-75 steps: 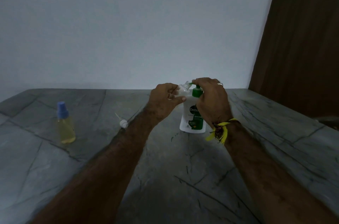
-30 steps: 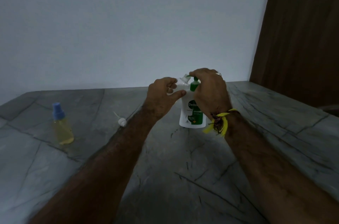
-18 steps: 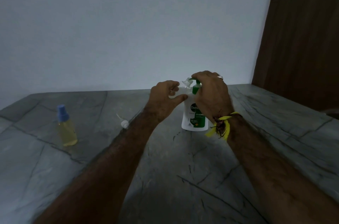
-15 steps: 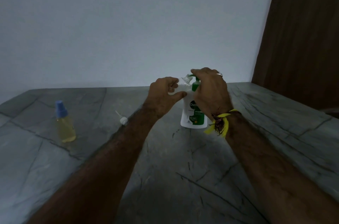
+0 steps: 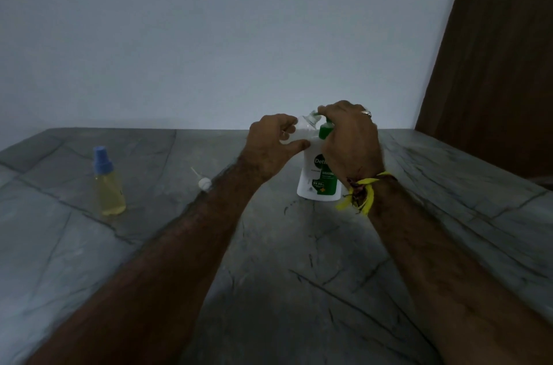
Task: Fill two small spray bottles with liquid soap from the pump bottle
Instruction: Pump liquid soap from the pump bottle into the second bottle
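While the white-and-green pump bottle (image 5: 317, 182) is standing upright on the grey stone counter (image 5: 269, 275), the left hand (image 5: 270, 149) is pinching a small clear spray bottle (image 5: 302, 131), tilted mouth-up-right toward the nozzle, and the right hand (image 5: 350, 140) is curling over the green pump.

On the stone counter (image 5: 269, 260) the pump bottle (image 5: 317, 182) stands upright at centre. The right hand (image 5: 350, 137) rests on its pump head; the left hand (image 5: 269, 146), just left, holds a small open bottle (image 5: 303, 129) tilted against the spout. A spray cap (image 5: 203, 183) lies further left, and a capped spray bottle (image 5: 107, 185) stands well left.
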